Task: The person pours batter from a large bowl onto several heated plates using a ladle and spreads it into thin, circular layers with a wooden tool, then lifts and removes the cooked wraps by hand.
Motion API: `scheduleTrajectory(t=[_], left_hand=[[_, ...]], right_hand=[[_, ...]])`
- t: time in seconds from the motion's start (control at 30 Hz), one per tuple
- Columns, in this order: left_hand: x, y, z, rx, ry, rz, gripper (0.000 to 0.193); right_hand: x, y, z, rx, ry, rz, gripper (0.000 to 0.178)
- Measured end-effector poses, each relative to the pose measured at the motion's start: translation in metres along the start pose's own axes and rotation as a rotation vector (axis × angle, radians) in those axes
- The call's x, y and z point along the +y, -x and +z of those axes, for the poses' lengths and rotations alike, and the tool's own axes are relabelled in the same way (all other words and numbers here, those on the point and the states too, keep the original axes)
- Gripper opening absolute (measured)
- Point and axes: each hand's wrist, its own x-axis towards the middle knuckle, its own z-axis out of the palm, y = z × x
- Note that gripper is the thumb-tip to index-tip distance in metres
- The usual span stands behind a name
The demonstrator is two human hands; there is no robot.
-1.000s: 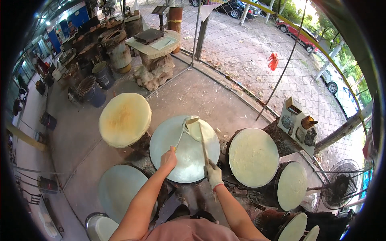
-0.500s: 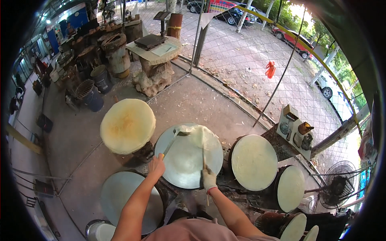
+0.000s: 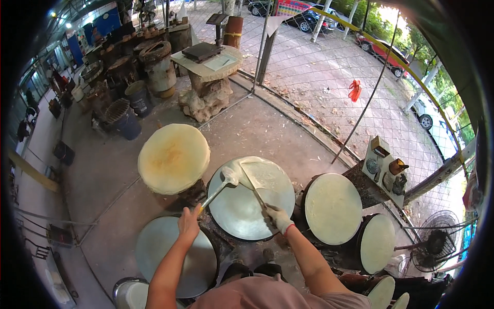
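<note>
My left hand point(image 3: 189, 222), bare, is closed round the yellow grip of a long metal ladle point(image 3: 215, 194). The ladle's batter-coated head is over the far left of a round grey griddle point(image 3: 239, 219). Pale wet batter point(image 3: 267, 175) lies across the griddle's far part. In a white glove with a reddish band at the wrist, my right hand point(image 3: 278, 219) grips a thin wooden spreading stick point(image 3: 253, 184). The stick slants away to the left, its far end in the batter. The griddle's near part shows bare metal.
A stack of round flatbreads point(image 3: 174, 158) stands left of the griddle, a second grey griddle point(image 3: 175, 252) nearer. To the right are pale-covered griddles point(image 3: 333, 208) and a fan point(image 3: 437, 239). A stone table point(image 3: 226, 59) and wire fence point(image 3: 314, 82) are beyond.
The ladle head has moved left, and batter now coats it. The stick has swung from nearly upright to slanting left. Batter covers more of the griddle's far right. The whole view has shifted slightly.
</note>
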Motion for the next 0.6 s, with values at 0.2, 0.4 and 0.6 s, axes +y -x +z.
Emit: scheduleTrajectory(t=[0.2,0.4,0.6], left_hand=[[-0.007,0.034,0.001,0.019,0.023,-0.022,0.065],[-0.003,0.080,-0.002,0.040,0.052,-0.101,0.062],[0.016,0.096,0.013,0.066,0.127,-0.192,0.056]], right_hand=[[0.030,-0.041,-0.011,0.199,0.301,-0.268,0.039],[0.009,-0.021,-0.037,-0.121,0.232,-0.049,0.037],[0.031,-0.066,-0.026,0.164,0.333,-0.269,0.035]])
